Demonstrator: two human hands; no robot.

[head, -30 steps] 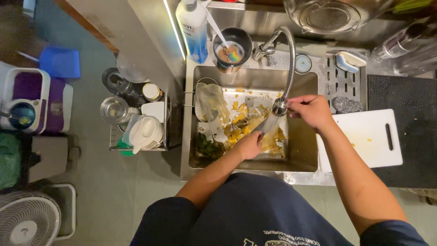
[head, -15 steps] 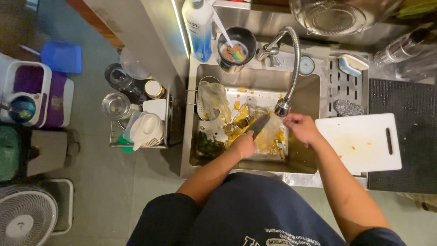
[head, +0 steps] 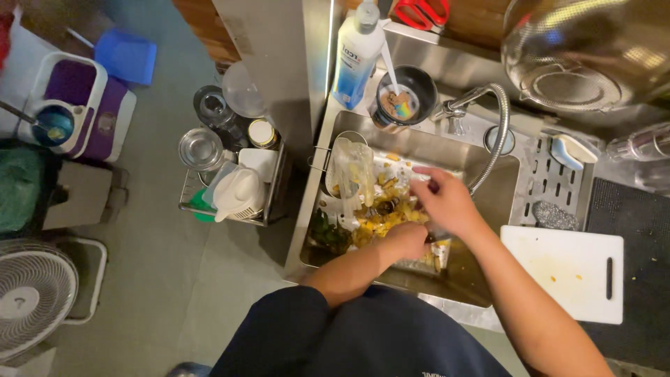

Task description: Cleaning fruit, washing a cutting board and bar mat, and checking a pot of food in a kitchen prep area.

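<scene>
Below, a steel sink (head: pixel 488 276) holds yellow food scraps (head: pixel 380 220) and a clear blender jug (head: pixel 351 171) lying on its side, long axis running front to back. Both hands have moved left off the tap hose (head: pixel 497 136). The right hand (head: pixel 447 202) hovers over the scraps, fingers loosely curled, its grip unclear. The left hand (head: pixel 405 241) presses among the scraps, grip hidden. A white cutting board (head: pixel 565 272) lies on the counter to the right.
</scene>
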